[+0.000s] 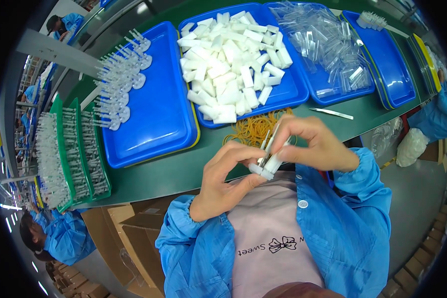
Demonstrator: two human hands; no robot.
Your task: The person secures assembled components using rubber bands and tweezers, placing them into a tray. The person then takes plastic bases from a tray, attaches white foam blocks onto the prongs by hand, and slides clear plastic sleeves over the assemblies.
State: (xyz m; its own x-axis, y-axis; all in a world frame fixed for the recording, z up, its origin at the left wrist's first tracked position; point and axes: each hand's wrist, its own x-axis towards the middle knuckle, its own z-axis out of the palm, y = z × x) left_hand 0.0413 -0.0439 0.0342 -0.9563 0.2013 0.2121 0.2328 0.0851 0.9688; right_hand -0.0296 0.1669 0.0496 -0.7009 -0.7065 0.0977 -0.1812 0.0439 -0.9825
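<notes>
In front of my chest, both hands meet over a small assembly. My left hand [227,180] is closed on a white plastic part [263,171] with a flat base and thin upright prongs. The fingers of my right hand [310,144] pinch a white block [275,160] against it; it resembles the white foam blocks [228,59] heaped in the tray beyond. A thin dark strip shows between the prongs, too small to name. Just past my fingers lies a pile of orange-brown rubber bands [248,130]. Metal tweezers [331,113] rest on the green table to the right.
Several pronged white parts [121,84] line a blue tray [154,141] at the left, beside green racks [70,154] of similar parts. Clear plastic pieces [328,44] fill a tray at the right. Cardboard boxes [129,238] stand below the table; co-workers [67,238] sit nearby.
</notes>
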